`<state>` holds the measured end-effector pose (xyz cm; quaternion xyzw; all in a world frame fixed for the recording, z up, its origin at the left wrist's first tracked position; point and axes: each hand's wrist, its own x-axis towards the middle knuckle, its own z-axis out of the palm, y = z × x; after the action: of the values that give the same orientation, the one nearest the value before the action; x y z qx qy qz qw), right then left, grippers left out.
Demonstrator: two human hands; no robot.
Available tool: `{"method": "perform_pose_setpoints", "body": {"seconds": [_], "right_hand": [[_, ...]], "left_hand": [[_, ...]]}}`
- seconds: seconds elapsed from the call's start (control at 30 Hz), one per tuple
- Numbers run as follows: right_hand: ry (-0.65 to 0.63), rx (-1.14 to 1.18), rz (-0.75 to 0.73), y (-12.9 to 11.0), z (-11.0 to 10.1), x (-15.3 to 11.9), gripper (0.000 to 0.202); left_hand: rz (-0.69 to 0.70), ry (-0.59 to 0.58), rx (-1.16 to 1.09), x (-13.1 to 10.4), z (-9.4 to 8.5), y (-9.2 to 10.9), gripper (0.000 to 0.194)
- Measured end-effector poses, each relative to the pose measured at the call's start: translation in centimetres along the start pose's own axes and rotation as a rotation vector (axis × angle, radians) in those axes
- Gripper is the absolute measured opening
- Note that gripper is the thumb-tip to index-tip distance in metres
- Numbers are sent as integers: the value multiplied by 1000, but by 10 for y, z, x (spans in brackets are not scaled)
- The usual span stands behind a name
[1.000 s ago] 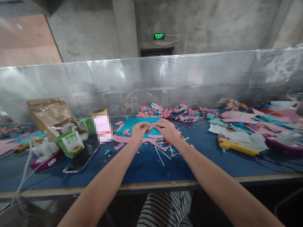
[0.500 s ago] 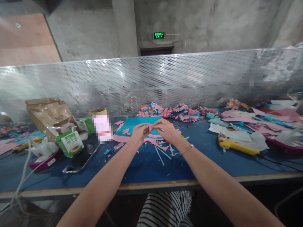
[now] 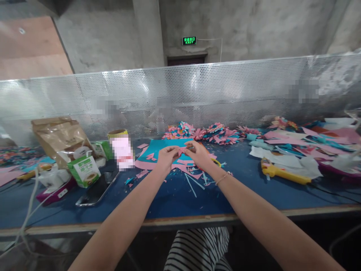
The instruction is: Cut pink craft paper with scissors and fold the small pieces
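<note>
Left hand [image 3: 166, 157] pinches a small pink paper piece [image 3: 182, 151] over the blue sheet [image 3: 158, 146]. Right hand [image 3: 200, 154] has fingertips at its other end; can't tell from here if gripping. Phone [image 3: 96, 191] left, yellow glue gun [image 3: 286, 176] right.

A littered blue tabletop [image 3: 180, 206]

Beneath the left hand [image 3: 167, 154] and right hand [image 3: 199, 152] I see a blue sheet [image 3: 159, 144] and pink paper [image 3: 144, 165]; paper scraps [image 3: 129, 181] (too small to count from here) lie on the near side. Left of the hands I have a phone [image 3: 97, 189], a green-and-white carton [image 3: 84, 171] and a brown bag [image 3: 58, 136]; beyond the hands, fringed paper bundles [image 3: 217, 133]; well right, a yellow glue gun [image 3: 286, 175].
</note>
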<state>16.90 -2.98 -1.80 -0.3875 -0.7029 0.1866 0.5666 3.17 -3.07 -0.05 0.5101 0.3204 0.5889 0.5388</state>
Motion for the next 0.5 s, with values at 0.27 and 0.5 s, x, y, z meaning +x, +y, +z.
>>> {"method": "perform_pose_setpoints", "body": {"seconds": [0.27, 0.5], "right_hand": [[-61, 71, 162, -2, -1, 1, 27], [-54, 57, 161, -6, -3, 1, 23]], "left_hand": [[65, -34, 34, -1, 1, -3, 16], [84, -6, 77, 2, 0, -5, 17]]}}
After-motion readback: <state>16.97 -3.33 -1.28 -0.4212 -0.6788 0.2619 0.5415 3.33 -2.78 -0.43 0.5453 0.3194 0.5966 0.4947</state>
